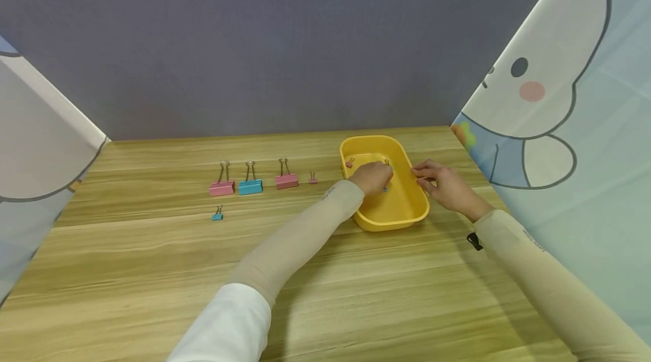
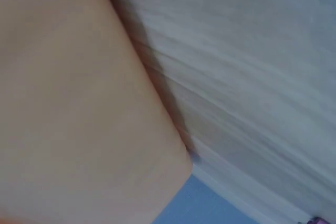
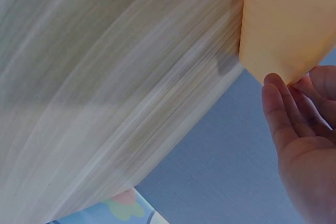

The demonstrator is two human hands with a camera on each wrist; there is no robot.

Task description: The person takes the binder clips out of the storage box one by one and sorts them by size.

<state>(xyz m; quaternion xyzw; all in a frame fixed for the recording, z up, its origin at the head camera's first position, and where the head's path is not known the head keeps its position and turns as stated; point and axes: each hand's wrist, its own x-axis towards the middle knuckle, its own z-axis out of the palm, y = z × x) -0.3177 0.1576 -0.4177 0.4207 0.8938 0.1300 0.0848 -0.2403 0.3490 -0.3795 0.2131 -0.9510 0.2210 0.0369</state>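
Observation:
A yellow plastic tray (image 1: 417, 204) stands on the table at centre right. My left hand (image 1: 373, 177) reaches down into it, and the back of the hand hides most of the fingers. A bit of blue, perhaps a small clip (image 1: 385, 189), shows right at its fingertips; I cannot tell whether they grip it. Inside the tray, a small pink binder clip (image 1: 349, 164) lies near the left wall. My right hand (image 1: 447, 186) pinches the tray's right rim, thumb and fingertips together at the edge in the right wrist view. The left wrist view shows only the tray's wall.
Left of the tray, a row holds a large pink binder clip (image 1: 222, 188), a large blue binder clip (image 1: 250, 187), another pink binder clip (image 1: 287, 181) and a tiny pink one (image 1: 312, 181). A small blue binder clip (image 1: 217, 217) lies nearer. A grey partition (image 1: 280, 57) backs the table.

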